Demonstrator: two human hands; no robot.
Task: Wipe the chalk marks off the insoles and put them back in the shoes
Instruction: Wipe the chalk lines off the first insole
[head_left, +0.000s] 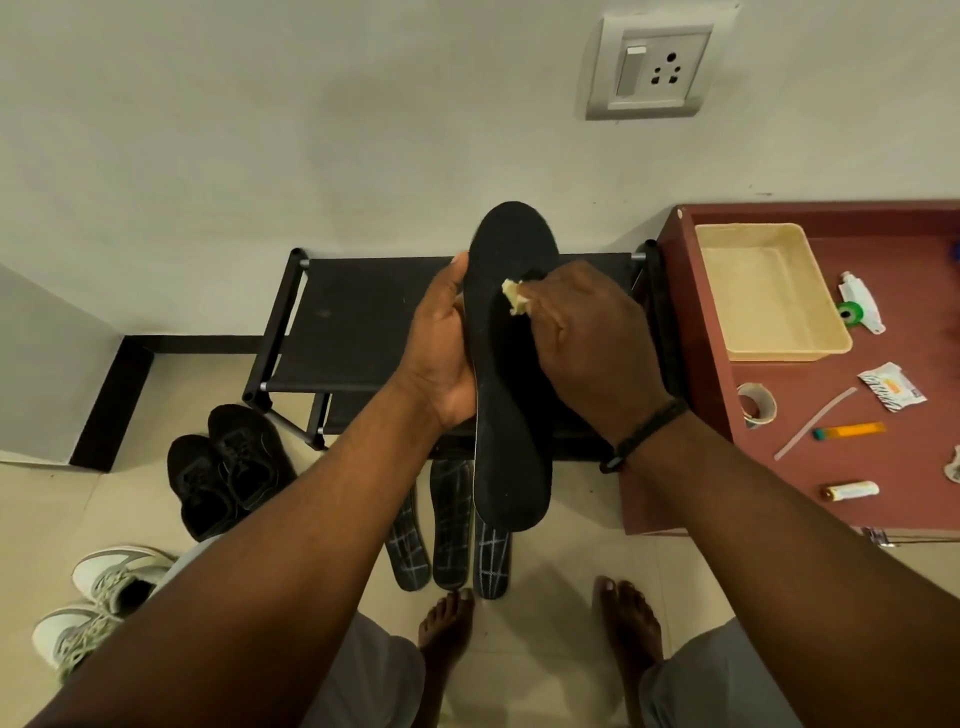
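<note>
My left hand (441, 343) grips the black insole (511, 374) edge; my right hand (587, 332) pinches a sponge (515, 297). Hard scrubbing could twist the insole free, dropping it onto the chalk-marked insoles (452, 535) on the floor.

— Dim here?
— Fairly: soft, warm indoor light, weak shadows, no glare.
— Sharp?
— Mostly, slightly soft. The wide lens bends the wall socket (650, 66) and the floor (545, 566) at the edges.
</note>
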